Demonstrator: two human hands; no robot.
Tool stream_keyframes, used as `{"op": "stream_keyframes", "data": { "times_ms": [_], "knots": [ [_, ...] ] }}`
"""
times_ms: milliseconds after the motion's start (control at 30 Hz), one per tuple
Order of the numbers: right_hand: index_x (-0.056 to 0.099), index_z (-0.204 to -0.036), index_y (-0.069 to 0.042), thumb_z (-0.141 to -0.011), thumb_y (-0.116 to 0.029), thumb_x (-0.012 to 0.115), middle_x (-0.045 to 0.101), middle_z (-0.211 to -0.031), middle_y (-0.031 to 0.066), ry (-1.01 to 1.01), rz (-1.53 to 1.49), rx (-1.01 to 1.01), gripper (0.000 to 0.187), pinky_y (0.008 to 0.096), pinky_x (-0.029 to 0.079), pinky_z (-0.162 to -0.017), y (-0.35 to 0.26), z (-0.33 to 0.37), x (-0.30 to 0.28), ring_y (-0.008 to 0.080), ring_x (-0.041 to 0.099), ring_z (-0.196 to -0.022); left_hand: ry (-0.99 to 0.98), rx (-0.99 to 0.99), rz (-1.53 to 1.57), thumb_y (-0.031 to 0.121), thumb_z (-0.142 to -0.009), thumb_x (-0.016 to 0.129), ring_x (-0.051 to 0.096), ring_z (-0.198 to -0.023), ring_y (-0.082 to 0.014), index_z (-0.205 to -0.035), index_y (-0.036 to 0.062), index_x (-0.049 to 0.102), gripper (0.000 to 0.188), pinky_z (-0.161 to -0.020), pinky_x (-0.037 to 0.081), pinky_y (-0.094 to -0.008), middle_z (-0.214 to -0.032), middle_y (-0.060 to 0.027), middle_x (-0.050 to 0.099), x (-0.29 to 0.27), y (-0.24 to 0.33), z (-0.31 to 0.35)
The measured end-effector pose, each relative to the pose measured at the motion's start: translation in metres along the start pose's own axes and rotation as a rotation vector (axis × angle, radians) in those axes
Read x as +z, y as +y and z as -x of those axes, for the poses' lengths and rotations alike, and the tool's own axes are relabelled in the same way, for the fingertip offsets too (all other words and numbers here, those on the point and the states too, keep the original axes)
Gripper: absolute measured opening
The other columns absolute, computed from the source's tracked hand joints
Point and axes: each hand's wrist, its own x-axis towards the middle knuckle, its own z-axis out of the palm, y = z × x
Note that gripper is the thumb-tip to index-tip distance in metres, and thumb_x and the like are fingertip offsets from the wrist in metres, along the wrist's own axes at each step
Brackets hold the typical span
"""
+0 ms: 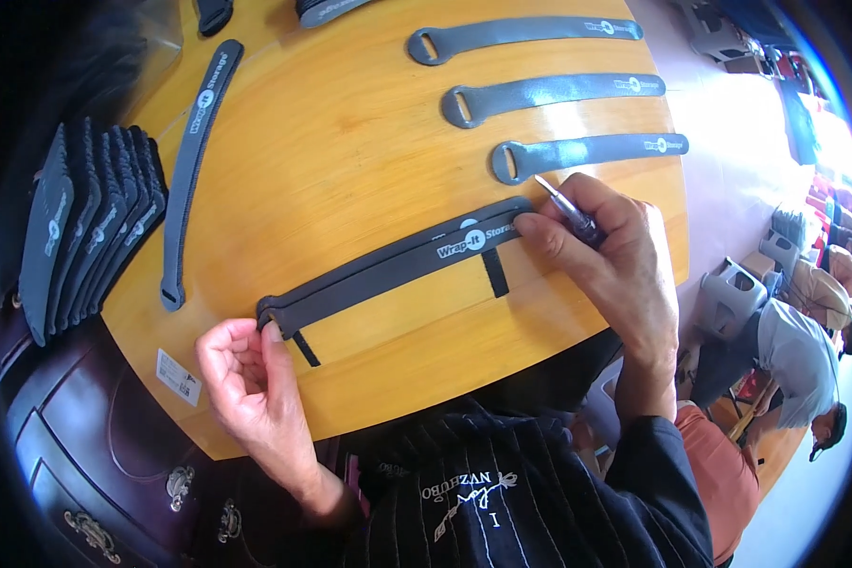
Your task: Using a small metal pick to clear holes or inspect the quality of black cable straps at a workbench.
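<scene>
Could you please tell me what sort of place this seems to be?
Probably a shared workroom or small workshop: matching dark straps are spread over a wooden table, and another person is at a second wooden surface nearby.

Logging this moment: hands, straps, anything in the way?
Left hand pinching slotted end of overlapped straps. Right hand at opposite end, holding pen-like tool. Three loose straps beyond, not blocking.

Tabletop (350, 123), centre: smooth, glossy wood. Three straps (559, 97), upper right, look shiny, plastic-like. Front strap (379, 277), centre: matt, cloth-like. Pointed tool (576, 216), centre right: metallic tip. Cabinet (114, 417), lower left: glossy; metal pulls (180, 488).
</scene>
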Motion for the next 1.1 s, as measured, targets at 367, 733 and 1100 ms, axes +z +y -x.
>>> {"op": "stream_keyframes", "data": {
  "times_ms": [367, 733, 1100],
  "knots": [
    [0.057, -0.081, -0.002, -0.079, -0.010, 0.074, 0.054, -0.062, 0.0017, 0.107, -0.027, -0.114, 0.019, 0.0247, 0.039, -0.055, 0.008, 0.001, 0.009, 0.0063, 0.046, -0.057, -0.030, -0.010, -0.109, -0.003, -0.085, 0.064, 0.043, -0.054, -0.0052, -0.092, -0.0001, 0.057, 0.011, -0.051, 0.037, -0.0210, -0.062, -0.0006, 0.049, 0.001, 0.009, 0.001],
    [0.060, -0.078, -0.002, -0.078, -0.019, 0.077, 0.057, -0.060, 0.0053, 0.154, 0.093, -0.159, 0.023, 0.0254, 0.041, -0.052, -0.015, 0.012, -0.003, 0.0092, 0.051, -0.054, 0.016, 0.478, -0.454, 0.002, -0.082, 0.067, 0.058, -0.092, -0.0269, -0.106, 0.0025, 0.066, 0.024, -0.078, 0.047, -0.0354, -0.103, -0.0096, 0.063, -0.011, 0.020, 0.007],
    [0.058, -0.082, -0.003, -0.083, -0.028, 0.067, 0.063, -0.067, 0.0148, 0.033, 0.241, -0.411, 0.026, 0.0390, 0.050, -0.059, -0.005, -0.004, 0.018, 0.0329, 0.064, -0.067, -0.539, 0.614, -0.743, 0.043, -0.094, 0.047, 0.020, -0.141, -0.0345, -0.143, 0.0142, 0.039, 0.057, -0.113, 0.018, -0.0492, -0.152, -0.0075, 0.029, 0.024, 0.021, 0.017]
  ]
}}
